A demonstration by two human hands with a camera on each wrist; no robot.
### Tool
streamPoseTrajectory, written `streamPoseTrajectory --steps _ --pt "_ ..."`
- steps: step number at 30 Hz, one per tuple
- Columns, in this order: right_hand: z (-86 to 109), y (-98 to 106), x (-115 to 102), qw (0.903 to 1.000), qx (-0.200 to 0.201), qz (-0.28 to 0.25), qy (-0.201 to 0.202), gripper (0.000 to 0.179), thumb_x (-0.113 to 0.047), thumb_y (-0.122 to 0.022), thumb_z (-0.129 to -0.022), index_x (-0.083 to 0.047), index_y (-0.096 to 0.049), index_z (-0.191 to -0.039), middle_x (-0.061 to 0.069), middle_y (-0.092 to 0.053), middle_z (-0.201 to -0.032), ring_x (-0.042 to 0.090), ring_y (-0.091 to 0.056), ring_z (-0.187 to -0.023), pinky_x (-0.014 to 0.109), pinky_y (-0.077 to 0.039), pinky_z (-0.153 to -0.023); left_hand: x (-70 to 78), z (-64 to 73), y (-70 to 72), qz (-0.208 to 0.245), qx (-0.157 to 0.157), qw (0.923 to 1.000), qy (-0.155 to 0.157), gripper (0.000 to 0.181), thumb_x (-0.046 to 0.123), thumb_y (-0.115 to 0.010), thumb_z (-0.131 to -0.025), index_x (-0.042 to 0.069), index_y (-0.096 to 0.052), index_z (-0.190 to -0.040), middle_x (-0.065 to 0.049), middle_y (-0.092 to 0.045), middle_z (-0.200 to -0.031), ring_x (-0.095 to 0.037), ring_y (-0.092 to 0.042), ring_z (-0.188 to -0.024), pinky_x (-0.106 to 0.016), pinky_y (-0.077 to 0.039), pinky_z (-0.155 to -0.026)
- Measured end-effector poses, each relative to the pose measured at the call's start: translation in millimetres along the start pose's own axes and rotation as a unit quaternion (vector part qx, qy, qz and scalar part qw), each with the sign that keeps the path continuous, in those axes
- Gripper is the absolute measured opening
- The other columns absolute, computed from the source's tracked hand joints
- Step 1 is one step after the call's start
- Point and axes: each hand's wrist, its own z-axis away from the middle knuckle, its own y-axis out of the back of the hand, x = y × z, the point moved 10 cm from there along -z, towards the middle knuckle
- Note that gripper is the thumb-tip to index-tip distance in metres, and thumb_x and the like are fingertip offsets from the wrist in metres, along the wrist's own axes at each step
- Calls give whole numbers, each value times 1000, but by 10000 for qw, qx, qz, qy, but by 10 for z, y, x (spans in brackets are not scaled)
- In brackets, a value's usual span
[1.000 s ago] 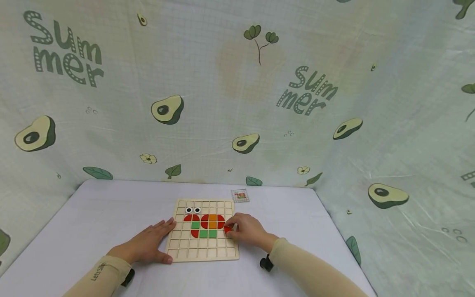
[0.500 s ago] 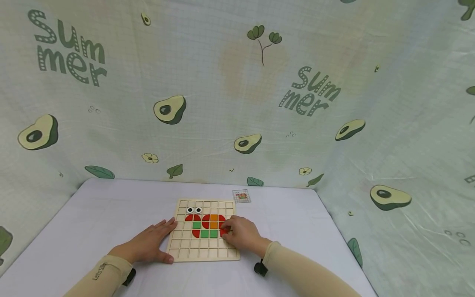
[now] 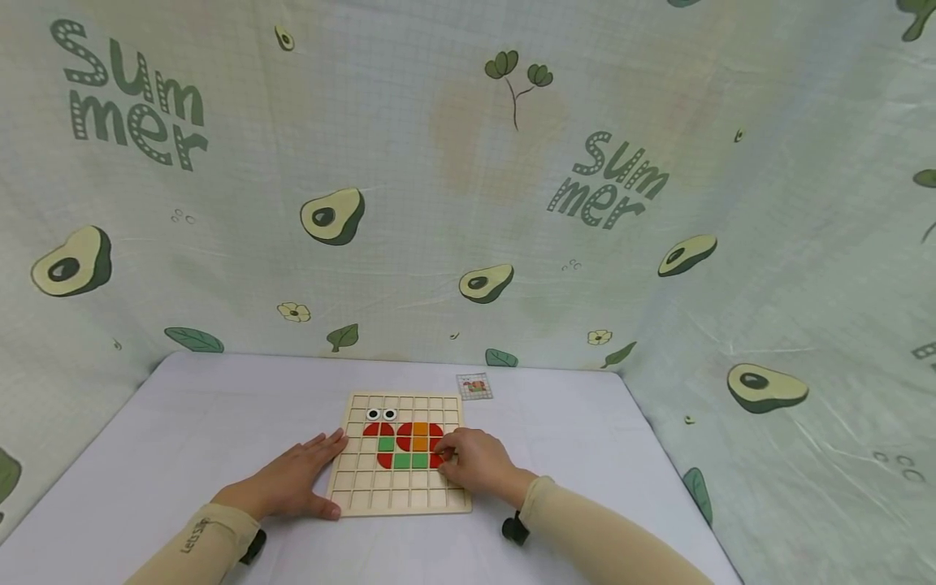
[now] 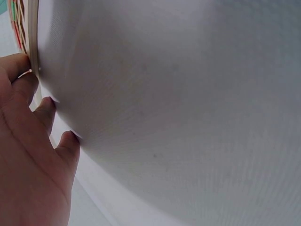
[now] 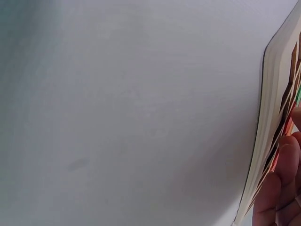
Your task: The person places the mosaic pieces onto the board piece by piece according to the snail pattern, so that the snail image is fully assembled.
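A pale wooden grid board (image 3: 398,498) lies on the table, bearing red, orange and green tiles and two round eye pieces (image 3: 382,414). My left hand (image 3: 296,479) rests along its left edge, fingers spread and thumb at the near corner. In the left wrist view, fingertips touch the board's side (image 4: 32,37). My right hand (image 3: 478,463) reaches over the right edge and pinches a red tile (image 3: 436,461) in the cell right of a green square tile (image 3: 420,461). Its fingers partly cover that tile. In the right wrist view the curled fingers (image 5: 287,160) show close over the board.
A small picture card (image 3: 474,386) with a coloured figure on a grid lies beyond the board's far right corner. White cloth covers the table (image 3: 241,398). Behind and to the right hangs a patterned curtain (image 3: 409,146).
My right hand has moved left over the board, bringing the red tile from near the right edge into the cell beside the green square. The left hand has stayed put.
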Motion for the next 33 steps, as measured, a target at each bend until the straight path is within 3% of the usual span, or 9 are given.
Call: streamPoseTrajectory --steps 14,28,33 --pt "1 -18 -3 9997 -126 -156 144 23 -18 -75 -85 -19 -76 -108 -16 -62 -91 3 -54 -78 22 -50 -72 -2 4 -3 -14 31 10000 -81 115 54 -90 -61 1 -40 -151 -16 -31 -159 -42 -26 -144 -63 -21 -115" --pt "1 13 26 9991 -203 -348 138 26 -21 -75 -86 -20 -75 -112 -16 -63 -95 4 -55 -81 22 -50 -74 2 35 23 -30 42 10000 -58 115 53 -90 -62 1 -40 -151 -17 -30 -159 -43 -26 -144 -63 -22 -115" --pt "63 73 107 9979 -305 -561 88 28 -22 -73 -87 -20 -74 -115 -16 -63 -97 4 -54 -75 21 -49 -67 -1 29 27 -20 15 10000 -64 115 53 -89 -62 1 -39 -151 -17 -30 -159 -43 -26 -144 -64 -22 -115"
